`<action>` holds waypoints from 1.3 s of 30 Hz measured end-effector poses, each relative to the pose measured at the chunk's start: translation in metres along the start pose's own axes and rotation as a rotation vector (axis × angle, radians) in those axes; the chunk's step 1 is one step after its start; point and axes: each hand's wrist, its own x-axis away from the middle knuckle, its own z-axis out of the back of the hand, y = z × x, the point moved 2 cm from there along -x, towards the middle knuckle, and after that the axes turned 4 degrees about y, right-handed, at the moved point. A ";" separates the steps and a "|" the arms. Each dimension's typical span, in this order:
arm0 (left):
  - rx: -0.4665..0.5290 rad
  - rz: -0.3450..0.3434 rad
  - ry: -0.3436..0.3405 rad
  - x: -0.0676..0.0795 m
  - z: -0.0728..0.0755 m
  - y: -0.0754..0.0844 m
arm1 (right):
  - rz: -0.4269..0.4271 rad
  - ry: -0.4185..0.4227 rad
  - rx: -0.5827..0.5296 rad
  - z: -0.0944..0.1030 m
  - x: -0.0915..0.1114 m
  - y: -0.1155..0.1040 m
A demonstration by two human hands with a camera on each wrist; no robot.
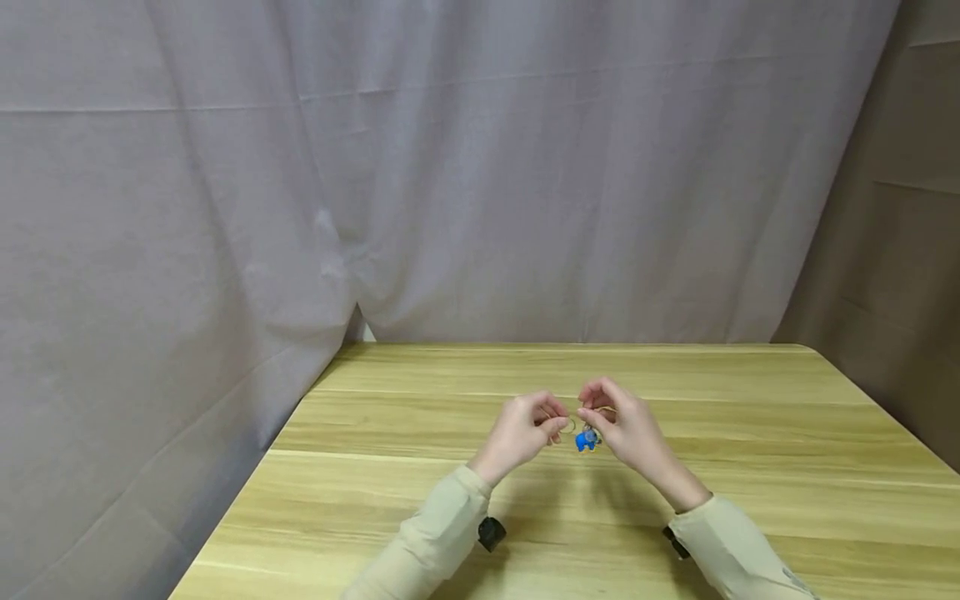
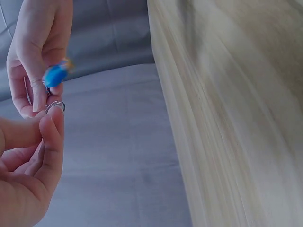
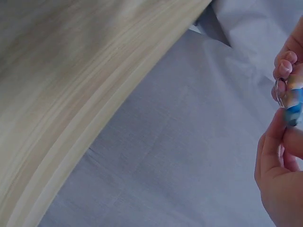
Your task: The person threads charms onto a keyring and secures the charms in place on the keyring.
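A small blue figure, an animal-shaped keychain charm (image 1: 587, 440), hangs between the two hands above the table. Its silver key ring (image 2: 57, 104) is pinched between thumb and forefinger of my left hand (image 1: 521, 427). My right hand (image 1: 626, 427) pinches the keychain at its short chain (image 2: 48, 91), close beside the ring. In the right wrist view the ring (image 3: 278, 92) spans the small space between both sets of fingertips, and the charm (image 3: 294, 112) is blurred and partly cut off by the frame edge.
Beneath the hands lies a wood-grain table (image 1: 360, 500). A grey curtain (image 1: 525, 208) hangs behind the table and along its left side. Each cream sleeve carries a black device at the wrist, such as the left one (image 1: 491, 533).
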 end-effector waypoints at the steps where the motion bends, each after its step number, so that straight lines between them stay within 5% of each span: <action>1: -0.002 0.001 -0.004 0.001 0.000 0.000 | -0.004 -0.002 -0.005 0.000 0.000 0.000; 20: -0.021 0.001 -0.012 0.004 -0.001 -0.003 | -0.130 -0.058 -0.037 -0.003 0.003 0.005; 30: -0.034 -0.012 -0.004 0.004 -0.001 -0.004 | -0.050 -0.035 0.090 -0.003 0.006 0.005; 39: -0.025 -0.009 0.002 0.005 -0.004 -0.007 | -0.040 -0.054 0.046 -0.005 0.008 0.008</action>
